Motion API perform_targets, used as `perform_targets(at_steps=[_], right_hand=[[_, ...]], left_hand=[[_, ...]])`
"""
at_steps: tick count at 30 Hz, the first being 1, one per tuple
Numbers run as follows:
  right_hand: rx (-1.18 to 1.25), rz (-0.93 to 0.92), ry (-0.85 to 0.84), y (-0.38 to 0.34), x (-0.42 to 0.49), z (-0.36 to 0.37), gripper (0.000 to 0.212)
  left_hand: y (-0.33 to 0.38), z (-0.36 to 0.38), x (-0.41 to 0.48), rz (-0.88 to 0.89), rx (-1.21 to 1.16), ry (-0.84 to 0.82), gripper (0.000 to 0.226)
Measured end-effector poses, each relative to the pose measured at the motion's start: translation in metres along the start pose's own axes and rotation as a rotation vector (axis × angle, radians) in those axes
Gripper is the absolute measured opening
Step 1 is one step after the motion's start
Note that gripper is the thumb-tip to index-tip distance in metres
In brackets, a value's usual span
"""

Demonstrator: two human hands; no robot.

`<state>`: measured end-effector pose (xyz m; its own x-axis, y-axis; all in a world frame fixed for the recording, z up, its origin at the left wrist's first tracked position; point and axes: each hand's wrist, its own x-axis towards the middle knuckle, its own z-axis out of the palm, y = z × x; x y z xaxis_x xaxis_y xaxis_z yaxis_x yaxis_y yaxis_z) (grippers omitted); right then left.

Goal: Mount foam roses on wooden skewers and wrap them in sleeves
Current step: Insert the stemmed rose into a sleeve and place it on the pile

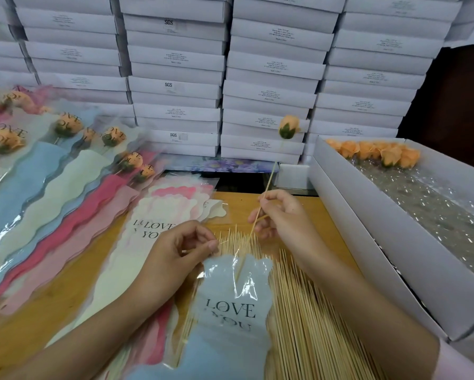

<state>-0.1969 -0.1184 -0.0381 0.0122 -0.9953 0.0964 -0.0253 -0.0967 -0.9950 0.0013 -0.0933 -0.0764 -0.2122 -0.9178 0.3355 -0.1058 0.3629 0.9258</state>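
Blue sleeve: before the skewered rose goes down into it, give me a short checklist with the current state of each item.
1. Rose seated on top of the skewer: ok.
2. Right hand grips the skewer mid-shaft: ok.
3. Left hand pinches the top edge of the blue sleeve: ok.
4. Skewer's lower end inside the sleeve mouth: ok, it shows through the clear film.
5. Mouth open wide enough for the rose: cannot tell.
6. Sleeve lying clear of the loose skewers: not ok, it lies on the pile, so a stray one might snag.
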Motion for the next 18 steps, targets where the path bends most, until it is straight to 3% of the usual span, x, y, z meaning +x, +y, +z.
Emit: perform_targets(at_steps=[11,18], right_hand=[[-0.113,0.12,-0.177,-0.0003,-0.0069,0.006,0.011],[-0.132,0.075,-0.137,0.0037,-0.0036,0.0022,0.009]], left_hand=[[0.0026,-0.0017,-0.0001,0.039,-0.028,0.108,0.017],[0.0006,-0.0026,-0.0003,-0.023,-0.106,0.068,0.022]])
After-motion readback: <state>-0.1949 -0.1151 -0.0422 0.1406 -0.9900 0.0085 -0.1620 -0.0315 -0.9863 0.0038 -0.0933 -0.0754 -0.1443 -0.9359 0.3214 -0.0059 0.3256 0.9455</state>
